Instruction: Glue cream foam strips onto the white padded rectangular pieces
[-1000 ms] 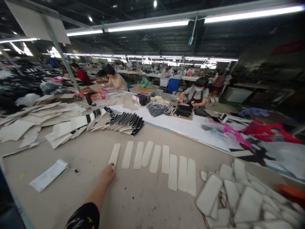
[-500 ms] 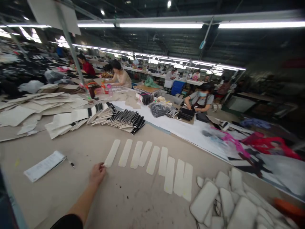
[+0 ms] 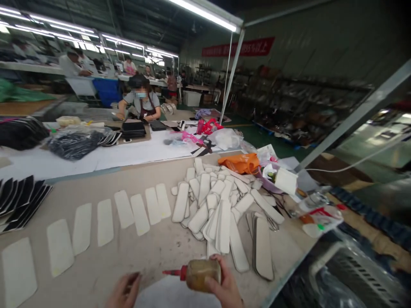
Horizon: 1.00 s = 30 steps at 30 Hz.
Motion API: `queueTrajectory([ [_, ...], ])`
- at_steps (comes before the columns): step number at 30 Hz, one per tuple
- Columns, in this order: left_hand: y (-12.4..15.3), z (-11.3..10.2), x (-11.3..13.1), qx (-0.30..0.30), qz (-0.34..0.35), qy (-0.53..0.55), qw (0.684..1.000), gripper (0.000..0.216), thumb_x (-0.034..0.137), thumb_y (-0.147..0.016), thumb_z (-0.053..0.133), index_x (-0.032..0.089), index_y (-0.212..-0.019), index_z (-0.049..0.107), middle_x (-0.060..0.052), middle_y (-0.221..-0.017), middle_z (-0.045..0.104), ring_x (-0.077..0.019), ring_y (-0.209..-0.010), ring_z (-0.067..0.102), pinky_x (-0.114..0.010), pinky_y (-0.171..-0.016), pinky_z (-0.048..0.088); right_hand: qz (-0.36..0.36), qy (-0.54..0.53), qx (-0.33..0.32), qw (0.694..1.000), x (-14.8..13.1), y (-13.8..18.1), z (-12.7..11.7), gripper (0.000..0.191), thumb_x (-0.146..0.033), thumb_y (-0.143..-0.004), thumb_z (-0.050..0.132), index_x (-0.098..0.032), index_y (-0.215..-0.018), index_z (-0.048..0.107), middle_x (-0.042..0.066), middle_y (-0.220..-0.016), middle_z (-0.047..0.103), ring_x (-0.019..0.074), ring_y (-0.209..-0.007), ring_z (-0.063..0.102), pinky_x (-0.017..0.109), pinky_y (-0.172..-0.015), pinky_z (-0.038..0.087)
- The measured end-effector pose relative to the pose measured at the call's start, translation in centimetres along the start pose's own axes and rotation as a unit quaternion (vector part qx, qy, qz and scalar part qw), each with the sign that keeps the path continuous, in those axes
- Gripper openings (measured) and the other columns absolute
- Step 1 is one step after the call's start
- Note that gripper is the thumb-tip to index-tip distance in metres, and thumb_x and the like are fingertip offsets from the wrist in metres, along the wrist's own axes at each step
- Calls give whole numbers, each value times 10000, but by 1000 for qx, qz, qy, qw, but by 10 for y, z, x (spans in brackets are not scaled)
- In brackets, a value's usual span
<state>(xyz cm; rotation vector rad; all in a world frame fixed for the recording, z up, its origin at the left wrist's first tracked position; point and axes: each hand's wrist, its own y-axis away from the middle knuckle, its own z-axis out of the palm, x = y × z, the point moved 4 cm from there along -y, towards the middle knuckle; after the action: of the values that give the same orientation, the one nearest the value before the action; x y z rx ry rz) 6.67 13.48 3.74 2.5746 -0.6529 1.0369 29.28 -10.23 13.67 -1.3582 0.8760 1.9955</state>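
My right hand (image 3: 227,284) is wrapped around a squeeze bottle (image 3: 203,275) of brownish liquid, probably glue. The bottle lies nearly level, its red nozzle (image 3: 175,272) pointing left. Near the bottom edge, my left hand (image 3: 124,291) is loosely bent and slightly blurred, with a gap between thumb and fingers and nothing visible in it. The nozzle tip is to its right, apart from it. Beyond both hands, several pale rounded strips (image 3: 105,222) lie spaced in a row on the table. Below the bottle is a white sheet (image 3: 176,295), partly cut off by the frame.
A heap of pale rounded pieces (image 3: 205,188) covers the table's right side, with an orange bag (image 3: 239,163) behind. Black-edged pieces (image 3: 24,201) lie at far left. Across the white-covered table (image 3: 138,149), a masked person (image 3: 141,100) works. A metal post (image 3: 356,115) slants at right.
The view has swung right. My left hand has left the end strip and come back near the front edge. My right hand, unseen before, now shows with the bottle.
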Motion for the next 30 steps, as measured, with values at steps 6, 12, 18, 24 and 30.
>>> queueTrajectory([
  [6,21,122,157,-172,242,-7,955,202,349,-856,420,302,-895,613,-83,-921,624,-232,-892,604,-372,-823,510,10,-16,78,997,-36,11,-80,543,-405,-609,766,-233,-1068,533,61,-1033,627,247,-943,607,355,-823,502],
  [12,27,212,256,-292,362,-174,868,192,163,-833,425,204,-946,574,-105,-1037,560,-229,-979,528,-363,-868,463,-20,7,203,979,-49,25,-174,555,-384,-613,772,-203,-1090,553,78,-1060,618,253,-957,596,350,-819,510],
  [18,19,264,289,-329,334,-312,826,260,28,-763,400,119,-900,602,-148,-1041,524,-256,-970,500,-374,-783,473,-10,-4,256,967,-48,38,-229,573,-389,-577,796,-204,-1070,570,83,-1086,621,265,-963,605,348,-792,528],
  [24,19,274,291,-341,304,-341,821,251,43,-779,399,119,-819,635,-134,-1015,536,-232,-939,525,-361,-782,479,-21,2,235,972,-50,39,-260,549,-356,-609,778,-213,-1090,554,64,-1067,623,246,-948,600,364,-816,513],
  [30,17,273,292,-326,305,-345,826,234,44,-785,408,101,-859,623,-139,-947,552,-235,-909,534,-362,-779,465,-38,15,222,974,-56,27,-268,540,-361,-625,762,-215,-1095,540,63,-1107,585,252,-1014,567,373,-865,491],
])
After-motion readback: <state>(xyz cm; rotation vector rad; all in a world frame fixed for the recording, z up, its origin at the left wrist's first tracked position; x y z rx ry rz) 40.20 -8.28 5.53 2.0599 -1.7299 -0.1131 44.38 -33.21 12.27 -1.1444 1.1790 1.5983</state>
